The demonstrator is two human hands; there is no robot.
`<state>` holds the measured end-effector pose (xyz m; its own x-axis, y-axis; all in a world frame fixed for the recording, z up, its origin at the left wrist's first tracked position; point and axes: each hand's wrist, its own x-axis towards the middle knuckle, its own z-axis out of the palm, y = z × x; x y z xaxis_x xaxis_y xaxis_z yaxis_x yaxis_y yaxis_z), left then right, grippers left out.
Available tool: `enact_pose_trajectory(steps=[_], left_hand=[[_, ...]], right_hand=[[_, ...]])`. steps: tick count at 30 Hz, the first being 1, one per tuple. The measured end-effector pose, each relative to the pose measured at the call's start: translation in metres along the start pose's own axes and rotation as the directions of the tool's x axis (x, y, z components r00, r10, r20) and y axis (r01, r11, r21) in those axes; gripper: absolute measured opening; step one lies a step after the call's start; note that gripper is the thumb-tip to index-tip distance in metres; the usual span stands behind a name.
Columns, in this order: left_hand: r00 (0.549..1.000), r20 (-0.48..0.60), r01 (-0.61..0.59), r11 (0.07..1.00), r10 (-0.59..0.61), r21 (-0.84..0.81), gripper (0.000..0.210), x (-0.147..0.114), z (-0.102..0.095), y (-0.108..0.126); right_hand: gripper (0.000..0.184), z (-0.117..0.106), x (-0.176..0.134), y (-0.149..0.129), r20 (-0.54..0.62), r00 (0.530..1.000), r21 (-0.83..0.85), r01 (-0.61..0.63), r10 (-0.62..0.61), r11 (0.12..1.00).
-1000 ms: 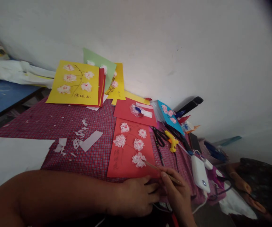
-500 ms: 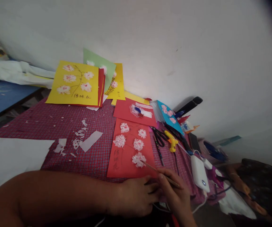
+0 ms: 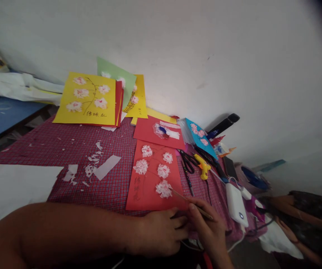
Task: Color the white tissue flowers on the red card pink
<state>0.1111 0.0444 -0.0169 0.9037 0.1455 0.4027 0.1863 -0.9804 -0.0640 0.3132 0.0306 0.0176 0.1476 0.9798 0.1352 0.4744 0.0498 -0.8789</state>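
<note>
Your right hand [image 3: 207,226]: lower centre, pinching a thin stick [image 3: 179,194]
Your left hand [image 3: 159,231]: grip cannot be told
Red card [image 3: 151,203]: five flowers [image 3: 163,170], lettering [image 3: 137,188] present; lowest flower [image 3: 163,189] seems unfinished

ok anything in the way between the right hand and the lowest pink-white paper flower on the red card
Nothing visible: the thin tan stick in the right hand extends straight to the lowest ruffled pink-white paper flower. The left hand lies below, off that line.
</note>
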Motion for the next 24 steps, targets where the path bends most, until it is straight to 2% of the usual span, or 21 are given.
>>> enact_pose_trajectory(steps=[4,14,18,24], left_hand=[[0.999,0.032,-0.012,1.0,0.012,-0.024,0.019,0.0002,0.005,0.0008],[1.0,0.009,-0.011,1.0,0.011,-0.017,0.018,0.0001,0.0052,0.0007],[1.0,-0.013,0.002,1.0,-0.002,0.0,0.015,0.0007,0.0047,0.0008],[0.999,-0.04,-0.011,1.0,0.012,0.026,0.016,0.0008,0.0024,0.0]], right_hand=[[0.032,0.0008,-0.0014,0.0033,0.023,1.0,0.006,0.003,-0.003,1.0],[0.027,0.0008,-0.0026,0.0032,0.023,0.998,-0.022,0.063,-0.063,0.998],[0.024,0.0018,-0.0034,0.0,0.004,0.992,-0.051,0.124,-0.124,0.991],[0.017,0.007,-0.0024,-0.0031,0.057,0.962,-0.143,0.271,-0.266,0.952]])
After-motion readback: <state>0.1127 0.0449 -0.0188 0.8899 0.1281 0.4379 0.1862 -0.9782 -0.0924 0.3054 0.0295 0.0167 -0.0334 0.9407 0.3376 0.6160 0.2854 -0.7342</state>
